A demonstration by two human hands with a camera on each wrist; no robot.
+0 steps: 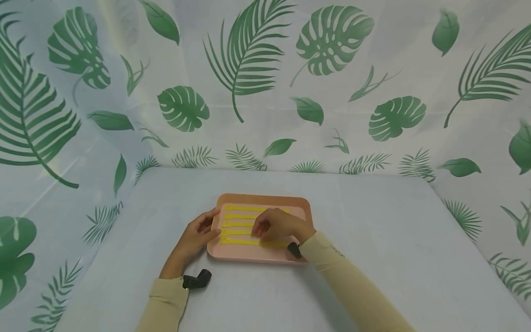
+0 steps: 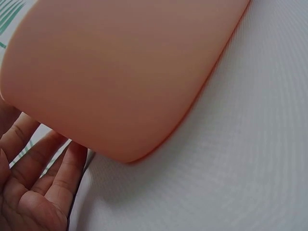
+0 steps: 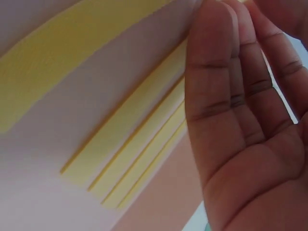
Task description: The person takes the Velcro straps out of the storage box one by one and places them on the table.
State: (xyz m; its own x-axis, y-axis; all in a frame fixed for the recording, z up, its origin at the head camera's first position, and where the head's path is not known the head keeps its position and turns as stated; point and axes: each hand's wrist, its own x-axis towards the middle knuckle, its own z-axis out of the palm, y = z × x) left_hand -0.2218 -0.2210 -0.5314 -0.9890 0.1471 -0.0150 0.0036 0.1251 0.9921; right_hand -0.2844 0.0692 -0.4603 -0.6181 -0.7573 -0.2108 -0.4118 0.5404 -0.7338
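A pink tray [image 1: 259, 255] lies on the table with several flat yellow straps [image 1: 244, 216] side by side in it, each with a wider head at its left end. My left hand [image 1: 197, 235] holds the tray's left rim, thumb at the near part and fingers along the outside. Over the tray, my right hand [image 1: 279, 226] has its fingers bent down and pinches the nearest yellow strap [image 3: 62, 57]. That strap bows apart from the rest in the right wrist view; the fingertips lie at that view's top edge, partly hidden.
The tray stands on a white-covered table [image 1: 373, 230]. A white curtain [image 1: 265, 124] printed with green leaves encloses the back and sides. A small black device [image 1: 198, 279] sits at the left wrist, another [image 1: 294, 250] at the right.
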